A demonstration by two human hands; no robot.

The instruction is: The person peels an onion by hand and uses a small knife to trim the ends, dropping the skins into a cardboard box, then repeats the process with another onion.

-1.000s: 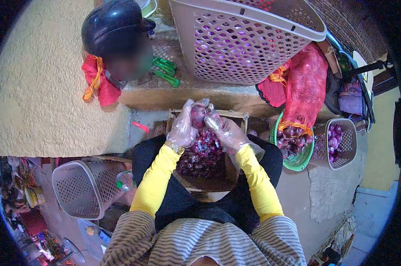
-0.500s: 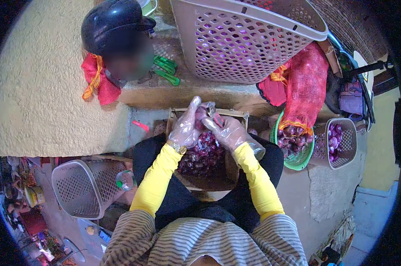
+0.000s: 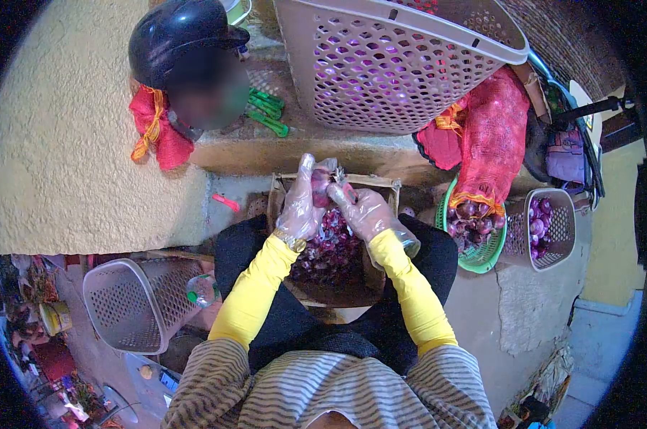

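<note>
1. The onion (image 3: 321, 189): between both hands, above the box (image 3: 338, 294) of peelings (image 3: 332, 252).
2. Left hand (image 3: 300, 210) (in clear plastic): grasps the onion.
3. Right hand (image 3: 369, 214): at the onion's other side, pinching what is probably a red tool (image 3: 349, 191).

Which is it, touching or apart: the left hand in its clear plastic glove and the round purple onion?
Touching. The head view shows the left hand cupped against the onion, with no gap between them.

Left fingers (image 3: 306, 169) partly hide the onion (image 3: 321, 184); top edge crops the large basket (image 3: 388, 82)
</note>
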